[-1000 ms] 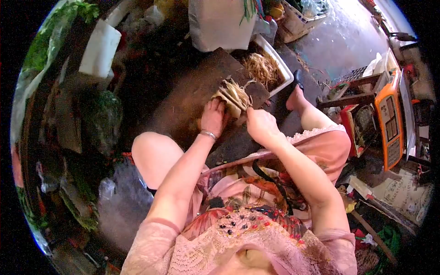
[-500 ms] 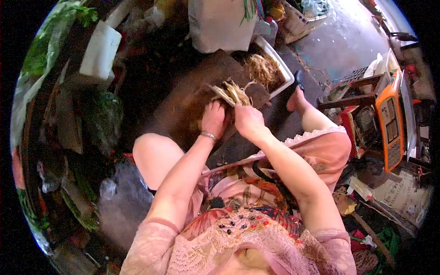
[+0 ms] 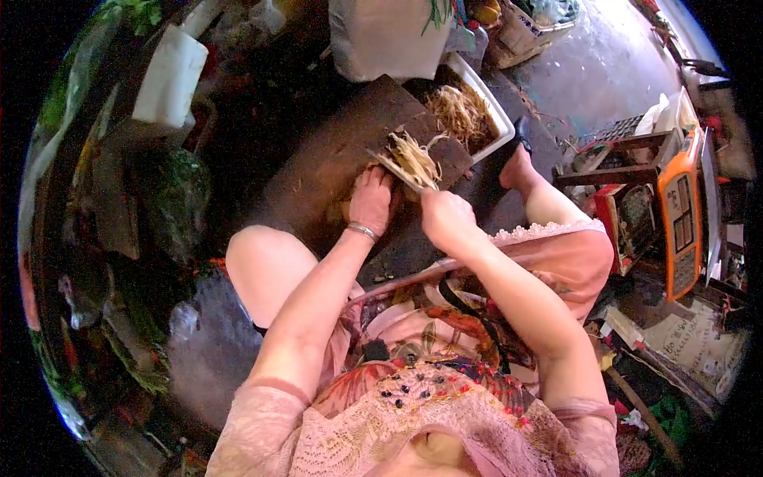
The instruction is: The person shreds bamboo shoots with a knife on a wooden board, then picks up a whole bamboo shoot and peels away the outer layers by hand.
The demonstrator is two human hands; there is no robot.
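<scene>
My right hand (image 3: 451, 222) is closed around the handle of a knife (image 3: 400, 172), seen nearly edge-on over a brown wooden board (image 3: 318, 159). Against the blade's far side lies a loose heap of pale, thin-cut strips (image 3: 415, 157). My left hand (image 3: 371, 200), with a bracelet at the wrist, rests on the board just left of the blade, fingers bent down and close together. Something yellowish shows dimly under its palm side; its kind is hidden.
A white foam box (image 3: 497, 123) beyond the board holds more pale strips (image 3: 459, 111). A larger white container (image 3: 388, 40) stands behind. To the right are an orange scale (image 3: 679, 222) and a wooden stool-like frame (image 3: 616, 171). Leafy greens (image 3: 131, 12) lie at far left.
My right hand and the knife have shifted slightly right and down, and more of the blade shows beside the strips. My left hand stays at almost the same spot.
</scene>
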